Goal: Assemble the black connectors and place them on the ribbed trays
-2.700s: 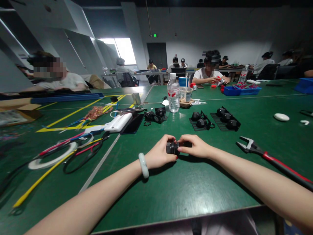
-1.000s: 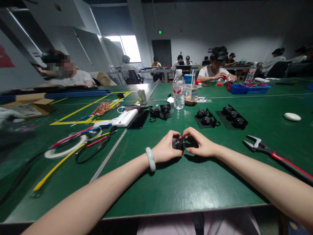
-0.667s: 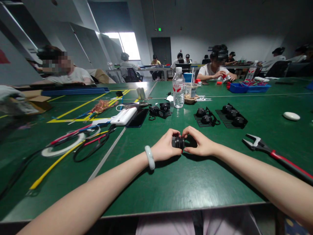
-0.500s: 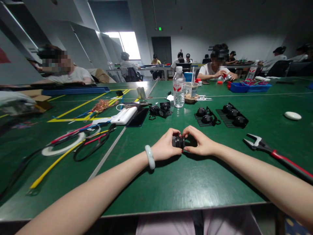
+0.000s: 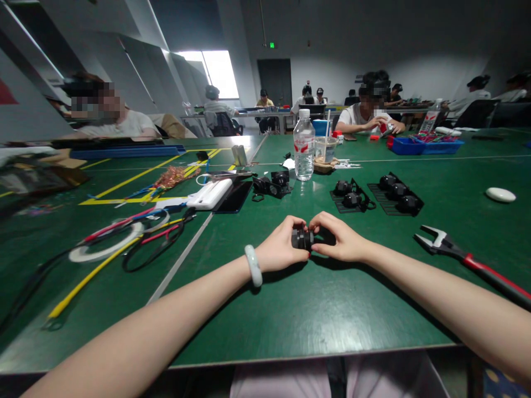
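Note:
Between my two hands is a black cable gland [image 5: 301, 239], lying sideways just over the green table. My left hand [image 5: 281, 244] grips its left end between thumb and fingers, with a pale bangle on that wrist. On the other end, the thumb and fingertips of my right hand [image 5: 341, 241] pinch the gland's ring-like part; the fingers partly hide it. Beyond my right hand, a black plate with two glands [image 5: 350, 196] lies beside a black plate with several glands [image 5: 398, 193]. Loose black gland parts [image 5: 272, 184] sit beyond my left hand.
An adjustable wrench [image 5: 468, 257] with red and black handle lies at right, near a white oval object [image 5: 500, 194]. A water bottle [image 5: 304, 146] stands ahead. Cables [image 5: 99, 271], a white power bank [image 5: 210, 194] and a dark phone [image 5: 234, 198] lie left. Co-workers sit across the table.
Both hands stay on the cable gland in nearly the same place. The right fingers have shifted very slightly, and the camera view has moved a little.

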`<control>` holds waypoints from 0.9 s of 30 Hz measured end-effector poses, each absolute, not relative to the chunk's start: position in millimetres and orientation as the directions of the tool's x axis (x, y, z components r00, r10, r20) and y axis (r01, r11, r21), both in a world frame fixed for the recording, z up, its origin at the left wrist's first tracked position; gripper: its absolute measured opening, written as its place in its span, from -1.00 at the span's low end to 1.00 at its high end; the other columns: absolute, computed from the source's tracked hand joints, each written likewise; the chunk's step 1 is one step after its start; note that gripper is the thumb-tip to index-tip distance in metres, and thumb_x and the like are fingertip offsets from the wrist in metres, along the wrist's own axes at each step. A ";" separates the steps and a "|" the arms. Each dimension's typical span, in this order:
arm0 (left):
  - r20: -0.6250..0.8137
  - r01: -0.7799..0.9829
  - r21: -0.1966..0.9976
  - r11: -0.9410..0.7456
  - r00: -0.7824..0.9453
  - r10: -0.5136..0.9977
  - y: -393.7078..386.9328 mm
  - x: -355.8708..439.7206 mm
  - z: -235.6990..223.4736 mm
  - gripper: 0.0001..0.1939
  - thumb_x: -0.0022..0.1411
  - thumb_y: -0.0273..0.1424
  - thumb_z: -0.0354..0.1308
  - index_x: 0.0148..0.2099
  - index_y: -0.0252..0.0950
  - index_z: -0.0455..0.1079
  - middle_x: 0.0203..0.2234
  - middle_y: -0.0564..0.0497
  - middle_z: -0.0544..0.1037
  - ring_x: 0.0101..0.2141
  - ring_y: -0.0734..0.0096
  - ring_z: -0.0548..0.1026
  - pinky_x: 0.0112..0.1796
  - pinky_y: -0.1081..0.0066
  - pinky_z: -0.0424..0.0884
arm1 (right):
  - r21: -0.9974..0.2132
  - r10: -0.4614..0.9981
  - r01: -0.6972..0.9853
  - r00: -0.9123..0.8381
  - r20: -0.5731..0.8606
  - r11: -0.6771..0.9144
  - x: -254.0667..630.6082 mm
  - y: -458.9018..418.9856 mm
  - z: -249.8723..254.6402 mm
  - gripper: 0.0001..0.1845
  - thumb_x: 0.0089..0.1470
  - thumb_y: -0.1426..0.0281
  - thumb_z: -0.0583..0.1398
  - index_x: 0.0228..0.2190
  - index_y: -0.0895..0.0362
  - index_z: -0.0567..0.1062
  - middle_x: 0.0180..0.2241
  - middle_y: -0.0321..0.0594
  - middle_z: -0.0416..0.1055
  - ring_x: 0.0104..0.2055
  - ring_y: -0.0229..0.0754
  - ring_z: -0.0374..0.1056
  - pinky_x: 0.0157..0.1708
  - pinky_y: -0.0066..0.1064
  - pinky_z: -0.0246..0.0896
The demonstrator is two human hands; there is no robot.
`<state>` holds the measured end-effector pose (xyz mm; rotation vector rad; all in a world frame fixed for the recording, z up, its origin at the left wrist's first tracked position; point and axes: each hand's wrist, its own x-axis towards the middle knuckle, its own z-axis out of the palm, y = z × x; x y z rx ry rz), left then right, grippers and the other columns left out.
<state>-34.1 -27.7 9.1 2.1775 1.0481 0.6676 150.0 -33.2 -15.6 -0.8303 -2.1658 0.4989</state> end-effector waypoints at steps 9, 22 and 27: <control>0.162 0.504 0.702 -0.503 0.575 0.802 -26.9 -34.9 8.6 -0.49 -0.22 -0.40 0.16 -0.13 -0.32 0.14 -0.27 -0.01 0.30 -0.25 0.32 0.31 -0.23 0.32 0.26 | -0.583 0.710 0.415 -0.504 0.492 0.698 150.2 -33.1 -15.8 -0.73 -0.12 0.34 0.16 -0.31 0.15 0.30 -0.36 -0.22 0.25 -0.30 -0.24 0.19 -0.26 -0.37 0.12; 0.168 0.501 0.692 -0.520 0.589 0.791 -26.3 -34.6 7.2 -0.50 -0.19 -0.41 0.14 -0.13 -0.33 0.12 -0.27 -0.02 0.31 -0.27 0.34 0.31 -0.25 0.35 0.27 | -0.594 0.729 0.432 -0.499 0.469 0.678 151.4 -30.7 -17.6 -0.76 -0.07 0.32 0.12 -0.30 0.16 0.34 -0.36 -0.21 0.27 -0.30 -0.25 0.21 -0.25 -0.37 0.12; 0.163 0.502 0.685 -0.529 0.601 0.782 -26.6 -34.6 8.4 -0.52 -0.18 -0.41 0.13 -0.13 -0.32 0.12 -0.26 -0.01 0.30 -0.26 0.35 0.31 -0.24 0.35 0.27 | -0.588 0.723 0.430 -0.507 0.470 0.685 151.3 -29.4 -18.4 -0.75 -0.06 0.30 0.11 -0.31 0.16 0.34 -0.38 -0.22 0.27 -0.31 -0.26 0.21 -0.27 -0.38 0.13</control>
